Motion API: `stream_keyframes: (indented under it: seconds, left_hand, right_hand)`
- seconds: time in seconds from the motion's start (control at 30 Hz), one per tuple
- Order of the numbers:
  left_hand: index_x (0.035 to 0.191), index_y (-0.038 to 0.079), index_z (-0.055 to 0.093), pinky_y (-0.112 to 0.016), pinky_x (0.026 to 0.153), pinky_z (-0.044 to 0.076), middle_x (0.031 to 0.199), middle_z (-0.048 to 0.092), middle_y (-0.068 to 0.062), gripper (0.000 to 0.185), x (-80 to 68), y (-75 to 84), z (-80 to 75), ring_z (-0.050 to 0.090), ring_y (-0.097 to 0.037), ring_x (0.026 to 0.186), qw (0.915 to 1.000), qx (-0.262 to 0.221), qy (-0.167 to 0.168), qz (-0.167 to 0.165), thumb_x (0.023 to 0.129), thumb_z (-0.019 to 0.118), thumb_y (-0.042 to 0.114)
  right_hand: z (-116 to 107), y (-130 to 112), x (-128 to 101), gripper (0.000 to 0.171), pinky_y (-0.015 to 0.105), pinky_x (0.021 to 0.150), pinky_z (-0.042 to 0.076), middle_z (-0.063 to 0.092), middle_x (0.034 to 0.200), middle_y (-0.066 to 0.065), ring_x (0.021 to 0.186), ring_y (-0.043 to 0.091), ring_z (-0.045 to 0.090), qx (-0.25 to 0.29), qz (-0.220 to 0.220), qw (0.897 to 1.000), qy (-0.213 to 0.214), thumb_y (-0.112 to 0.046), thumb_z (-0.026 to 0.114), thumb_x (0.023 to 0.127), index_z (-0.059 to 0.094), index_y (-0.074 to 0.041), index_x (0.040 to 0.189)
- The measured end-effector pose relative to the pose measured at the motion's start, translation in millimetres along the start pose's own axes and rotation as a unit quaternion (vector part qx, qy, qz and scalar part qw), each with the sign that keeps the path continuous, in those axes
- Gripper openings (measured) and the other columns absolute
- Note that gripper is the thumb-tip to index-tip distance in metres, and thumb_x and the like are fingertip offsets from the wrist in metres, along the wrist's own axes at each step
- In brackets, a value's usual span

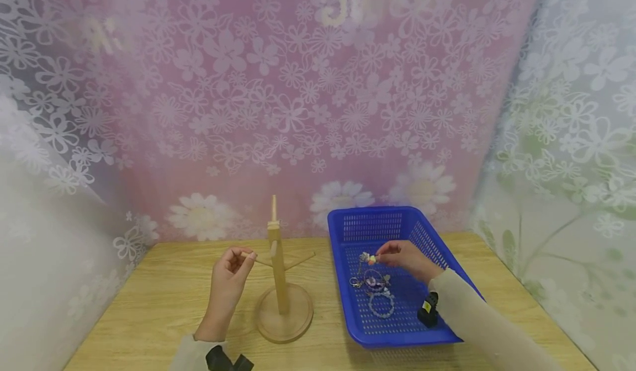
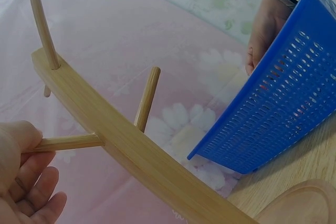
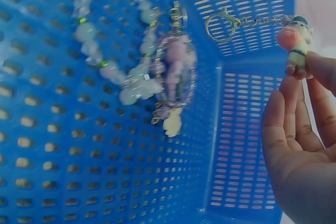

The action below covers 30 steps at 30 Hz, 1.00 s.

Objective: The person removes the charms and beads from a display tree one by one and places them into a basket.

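Observation:
A wooden stand (image 1: 279, 271) with several pegs rises from a round base (image 1: 285, 331) on the table. My left hand (image 1: 230, 274) pinches one of its pegs (image 2: 73, 142) near the tip between thumb and forefinger. Over the blue basket my right hand (image 1: 406, 259) pinches a keychain by its small figurine (image 3: 298, 45); a chain and a metal ring (image 3: 221, 28) hang from it. Lying in the basket are a pale beaded bracelet (image 1: 381, 305) and, beside it, a purple beaded bracelet (image 3: 193, 80) with a pinkish-purple figure (image 3: 177, 56), blurred in the right wrist view.
The blue perforated basket (image 1: 397, 338) stands to the right of the stand on the wooden table (image 1: 164, 299). Behind the table hangs a pink flowered backdrop (image 1: 298, 111). Pale patterned walls (image 1: 571, 194) close off both sides.

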<state>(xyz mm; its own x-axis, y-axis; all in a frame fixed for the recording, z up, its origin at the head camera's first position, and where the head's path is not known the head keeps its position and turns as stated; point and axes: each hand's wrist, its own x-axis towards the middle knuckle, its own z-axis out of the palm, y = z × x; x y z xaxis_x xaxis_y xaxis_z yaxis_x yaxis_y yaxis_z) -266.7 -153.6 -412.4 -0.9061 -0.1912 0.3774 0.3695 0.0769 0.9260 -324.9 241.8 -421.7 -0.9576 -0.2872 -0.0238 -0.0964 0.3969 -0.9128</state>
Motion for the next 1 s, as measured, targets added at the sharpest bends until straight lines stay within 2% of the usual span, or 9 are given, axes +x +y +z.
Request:
stream_keyframes:
  seconds: [0.13, 0.27, 0.37, 0.63, 1.0]
  left_hand:
    - [0.096, -0.008, 0.059, -0.018, 0.055, 0.041, 0.074, 0.056, 0.004, 0.014, -0.5, 0.6, -0.1, 0.048, -0.006, 0.063, 1.0000, 0.001, 0.001, 0.000, 0.089, 0.064, 0.004]
    - [0.096, -0.008, 0.058, -0.017, 0.055, 0.040, 0.073, 0.056, 0.004, 0.016, -0.8, 1.3, -0.1, 0.048, -0.005, 0.063, 1.0000, 0.004, -0.001, 0.002, 0.089, 0.064, 0.005]
    - [0.095, -0.008, 0.059, -0.017, 0.055, 0.040, 0.073, 0.056, 0.005, 0.015, -0.9, 1.7, 0.1, 0.048, -0.005, 0.063, 1.0000, 0.004, -0.002, 0.003, 0.089, 0.064, 0.004]
    - [0.096, -0.007, 0.058, -0.018, 0.056, 0.040, 0.074, 0.055, 0.004, 0.015, -0.7, 1.0, -0.4, 0.048, -0.005, 0.063, 0.9999, 0.010, -0.006, 0.000, 0.089, 0.064, 0.005]
    - [0.095, -0.008, 0.057, -0.017, 0.056, 0.040, 0.072, 0.056, 0.005, 0.015, -1.5, 2.7, 1.7, 0.049, -0.004, 0.063, 1.0000, 0.007, 0.003, 0.003, 0.089, 0.063, 0.003]
  right_hand:
    - [3.7, 3.0, 0.4, 0.021, 0.052, 0.089, 0.047, 0.065, 0.096, 0.010, 0.095, 0.031, 0.061, -0.013, -0.009, 1.000, -0.014, -0.015, 0.064, 0.090, 0.064, 0.003, 0.100]
    - [7.5, 4.6, -0.2, 0.020, 0.052, 0.088, 0.048, 0.065, 0.099, 0.018, 0.097, 0.039, 0.059, -0.011, -0.005, 1.000, -0.026, -0.014, 0.064, 0.090, 0.063, 0.004, 0.099]
    - [9.5, 5.0, -1.0, 0.020, 0.051, 0.087, 0.048, 0.064, 0.101, 0.022, 0.096, 0.037, 0.060, -0.010, 0.001, 1.000, -0.024, -0.014, 0.064, 0.090, 0.063, 0.004, 0.098]
    - [11.5, 10.9, -1.0, 0.019, 0.050, 0.086, 0.049, 0.066, 0.096, 0.012, 0.094, 0.035, 0.060, -0.012, 0.007, 1.000, -0.015, -0.014, 0.064, 0.090, 0.064, 0.004, 0.098]
    - [9.8, 15.2, 1.6, 0.021, 0.050, 0.087, 0.049, 0.066, 0.095, 0.010, 0.095, 0.036, 0.060, -0.007, 0.014, 1.000, -0.019, -0.015, 0.065, 0.090, 0.064, 0.003, 0.099]
